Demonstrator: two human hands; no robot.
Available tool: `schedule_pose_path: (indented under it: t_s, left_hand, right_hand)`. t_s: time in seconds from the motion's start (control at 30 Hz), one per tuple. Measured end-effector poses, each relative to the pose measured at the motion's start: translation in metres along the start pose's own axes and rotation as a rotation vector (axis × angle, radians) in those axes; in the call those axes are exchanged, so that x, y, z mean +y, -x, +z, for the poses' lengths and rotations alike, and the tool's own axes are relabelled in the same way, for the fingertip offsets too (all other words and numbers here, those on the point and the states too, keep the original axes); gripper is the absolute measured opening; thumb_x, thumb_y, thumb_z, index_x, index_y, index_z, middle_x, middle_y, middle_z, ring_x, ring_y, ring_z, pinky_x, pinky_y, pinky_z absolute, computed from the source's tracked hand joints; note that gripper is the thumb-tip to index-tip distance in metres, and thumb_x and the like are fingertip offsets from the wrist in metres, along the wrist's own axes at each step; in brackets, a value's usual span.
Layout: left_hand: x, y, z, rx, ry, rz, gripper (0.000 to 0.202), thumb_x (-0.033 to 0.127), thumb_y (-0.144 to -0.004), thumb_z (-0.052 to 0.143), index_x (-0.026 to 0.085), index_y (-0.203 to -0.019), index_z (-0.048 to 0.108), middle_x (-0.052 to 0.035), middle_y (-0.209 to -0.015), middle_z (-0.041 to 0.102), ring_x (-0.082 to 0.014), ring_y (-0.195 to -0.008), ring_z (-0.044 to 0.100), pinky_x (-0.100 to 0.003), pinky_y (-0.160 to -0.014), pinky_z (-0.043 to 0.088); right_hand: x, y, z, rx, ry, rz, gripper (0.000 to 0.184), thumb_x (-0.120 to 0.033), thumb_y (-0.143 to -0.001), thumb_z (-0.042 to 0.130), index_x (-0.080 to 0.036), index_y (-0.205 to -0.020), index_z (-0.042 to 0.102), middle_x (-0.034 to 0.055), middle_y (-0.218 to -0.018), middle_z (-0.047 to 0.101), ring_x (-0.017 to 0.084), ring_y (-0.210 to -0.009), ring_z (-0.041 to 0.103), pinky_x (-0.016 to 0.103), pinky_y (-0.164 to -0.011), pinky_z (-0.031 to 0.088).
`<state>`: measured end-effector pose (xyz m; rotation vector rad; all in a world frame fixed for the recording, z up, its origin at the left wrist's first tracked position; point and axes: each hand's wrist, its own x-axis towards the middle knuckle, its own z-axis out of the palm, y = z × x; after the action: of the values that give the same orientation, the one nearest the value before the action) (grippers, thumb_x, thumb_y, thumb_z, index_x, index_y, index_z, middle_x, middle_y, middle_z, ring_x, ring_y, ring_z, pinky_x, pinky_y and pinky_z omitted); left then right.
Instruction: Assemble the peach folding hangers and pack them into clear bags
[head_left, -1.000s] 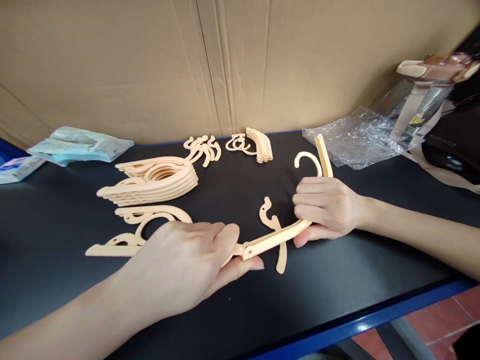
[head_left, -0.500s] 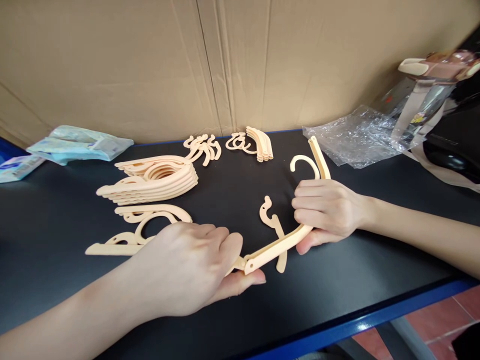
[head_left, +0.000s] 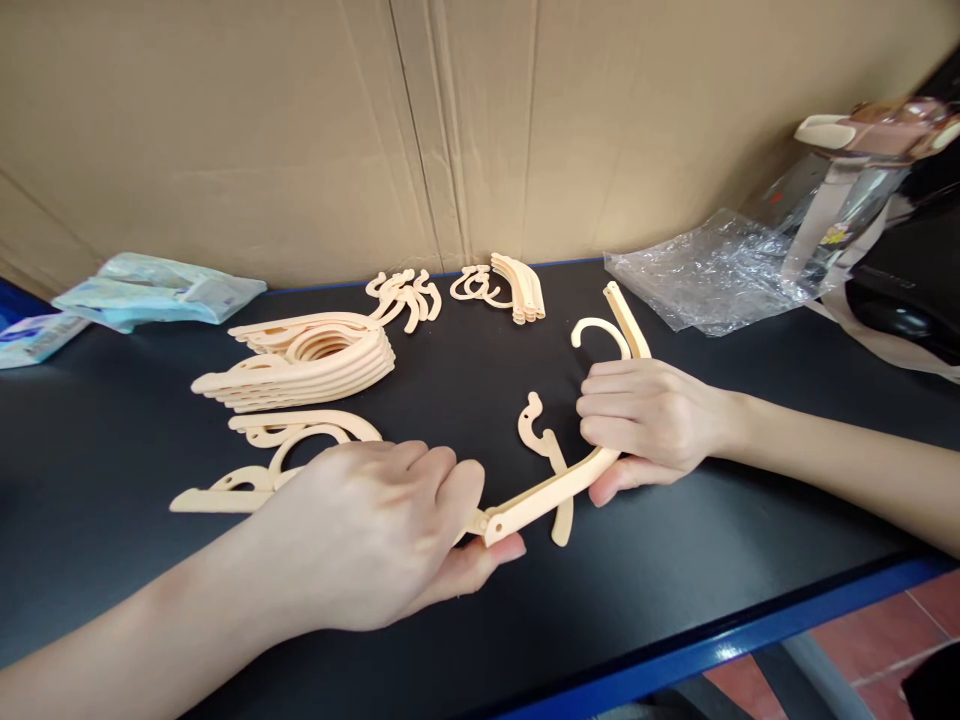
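By the right grip (head_left: 646, 416) the hanger (head_left: 551, 493) is being clasped above the surface (head_left: 525, 630), its end piece (head_left: 478, 521) being pinched by the left grip (head_left: 386, 535); it is being judged light, stiff, best held near joints.

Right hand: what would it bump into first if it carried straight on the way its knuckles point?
Probably the loose piece lying on the table, though the right hand seems slightly raised, so it might pass over.
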<state>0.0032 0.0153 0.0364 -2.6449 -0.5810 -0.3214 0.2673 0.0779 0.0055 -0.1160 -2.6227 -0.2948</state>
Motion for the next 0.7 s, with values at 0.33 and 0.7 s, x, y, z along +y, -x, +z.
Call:
schedule_pose_path:
  t_s: [0.33, 0.7]
  left_hand:
    - [0.0025, 0.001, 0.0032, 0.031, -0.023, 0.002, 0.049, 0.032, -0.103, 0.03, 0.02, -0.059, 0.051, 0.0023, -0.047, 0.046, -0.0157, -0.035, 0.047, -0.031, -0.036, 0.032]
    - [0.0031, 0.0009, 0.0031, 0.086, -0.062, -0.018, 0.038, 0.029, -0.096, 0.042, 0.02, -0.06, 0.052, 0.0021, -0.049, 0.045, -0.0149, -0.04, 0.044, -0.03, -0.038, 0.027]
  right_hand:
    - [-0.0022, -0.0011, 0.0003, -0.014, -0.036, 0.014, 0.053, -0.048, -0.105, 0.028, -0.023, -0.06, 0.041, -0.0024, -0.055, 0.037, 0.016, -0.052, 0.031, 0.03, -0.053, 0.029]
    - [-0.0017, 0.0, 0.0014, 0.018, -0.025, 0.035, 0.052, -0.048, -0.104, 0.033, -0.023, -0.059, 0.041, -0.003, -0.054, 0.037, 0.015, -0.05, 0.031, 0.031, -0.052, 0.026]
